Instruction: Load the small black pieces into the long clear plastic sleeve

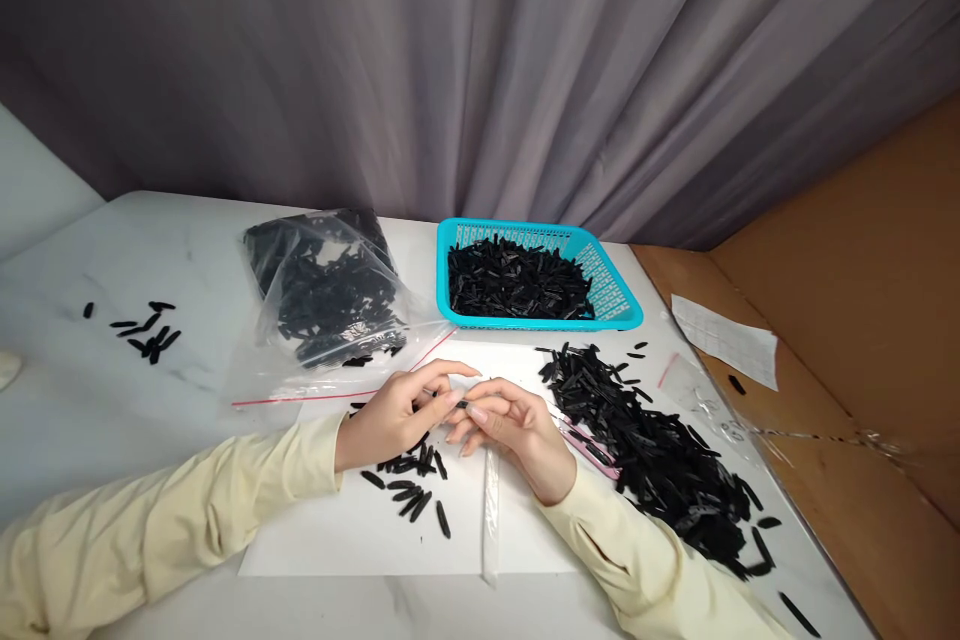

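Observation:
Over a white sheet (315, 540), my left hand (405, 408) and my right hand (517, 425) meet. Between their pinched fingertips is a small black strip (462, 404), its kind too small to make out; both hands close on it. Loose black strips (411, 498) lie below my left hand. Beside my right wrist spreads a large heap of similar long, narrow black strips (660, 450). A pink item (592, 448) sits at the heap's near edge, partly covered. A narrow clear plastic sleeve (490, 520) lies on the sheet below my hands.
Behind my hands stands a blue plastic basket (540, 323) full of black strips. To its left is a clear zip bag (337, 300) of black pieces. Several strips (154, 340) lie far left. A cardboard box (847, 320) holding paper (726, 340) is right; a grey curtain (420, 60) hangs behind.

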Action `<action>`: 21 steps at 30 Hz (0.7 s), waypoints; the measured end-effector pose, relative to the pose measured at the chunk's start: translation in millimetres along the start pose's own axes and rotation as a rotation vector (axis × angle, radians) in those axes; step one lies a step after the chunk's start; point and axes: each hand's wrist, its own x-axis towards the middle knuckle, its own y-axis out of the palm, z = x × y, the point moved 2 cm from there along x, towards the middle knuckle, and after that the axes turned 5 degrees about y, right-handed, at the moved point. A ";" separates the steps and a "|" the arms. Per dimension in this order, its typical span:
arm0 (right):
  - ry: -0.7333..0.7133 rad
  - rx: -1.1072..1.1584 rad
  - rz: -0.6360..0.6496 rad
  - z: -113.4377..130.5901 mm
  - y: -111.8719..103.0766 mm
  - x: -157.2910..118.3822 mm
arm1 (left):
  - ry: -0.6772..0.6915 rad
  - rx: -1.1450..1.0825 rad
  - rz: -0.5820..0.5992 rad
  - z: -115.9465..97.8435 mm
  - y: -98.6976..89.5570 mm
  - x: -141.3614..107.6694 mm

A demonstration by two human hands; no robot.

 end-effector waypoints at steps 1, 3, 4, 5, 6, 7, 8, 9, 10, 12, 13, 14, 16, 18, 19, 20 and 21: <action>-0.005 -0.005 0.001 -0.1 0.3 -0.1 | 0.006 -0.003 -0.003 -0.1 -0.3 -0.2; -0.015 -0.019 -0.002 -0.2 0.7 -0.1 | 0.021 -0.015 -0.007 -0.1 -0.9 -0.7; -0.022 -0.029 -0.006 -0.2 1.0 -0.1 | 0.028 -0.026 -0.006 0.0 -1.1 -1.1; -0.029 -0.041 -0.010 -0.3 1.2 -0.2 | 0.033 -0.039 -0.003 0.1 -1.2 -1.4; -0.038 -0.054 -0.016 -0.5 1.5 -0.3 | 0.037 -0.052 0.001 0.3 -1.2 -1.7; -0.047 -0.070 -0.022 -0.9 1.7 -0.4 | 0.040 -0.064 0.002 0.2 -1.2 -1.8; -0.058 -0.087 -0.031 -1.5 2.0 -0.7 | 0.040 -0.074 0.005 0.1 -1.1 -1.9; -0.072 -0.107 -0.039 -2.3 2.2 -1.0 | 0.038 -0.083 0.007 -0.1 -0.9 -1.8; -0.089 -0.126 -0.047 -3.3 2.4 -1.5 | 0.032 -0.093 0.012 -0.4 -0.6 -1.6; -0.128 -0.174 -0.065 -5.7 2.5 -2.6 | 0.019 -0.118 0.022 -1.2 0.1 -0.8; -0.147 -0.204 -0.075 -7.0 2.3 -3.2 | 0.011 -0.133 0.026 -1.5 0.4 -0.3; -0.163 -0.239 -0.084 -8.4 2.1 -3.9 | 0.006 -0.148 0.028 -1.8 0.7 0.1; -0.186 -0.314 -0.101 -10.8 1.5 -4.9 | -0.001 -0.170 0.027 -2.2 1.1 0.5; -0.204 -0.367 -0.112 -12.0 0.7 -5.5 | -0.002 -0.174 0.023 -2.3 1.1 0.3; -0.210 -0.385 -0.115 -12.2 0.3 -5.6 | 0.000 -0.167 0.020 -2.3 0.9 0.0; -0.214 -0.402 -0.115 -12.0 0.0 -5.7 | 0.001 -0.153 0.016 -2.1 0.6 -0.3; -0.217 -0.419 -0.111 -11.7 -0.1 -5.8 | 0.001 -0.135 0.011 -1.9 0.2 -0.6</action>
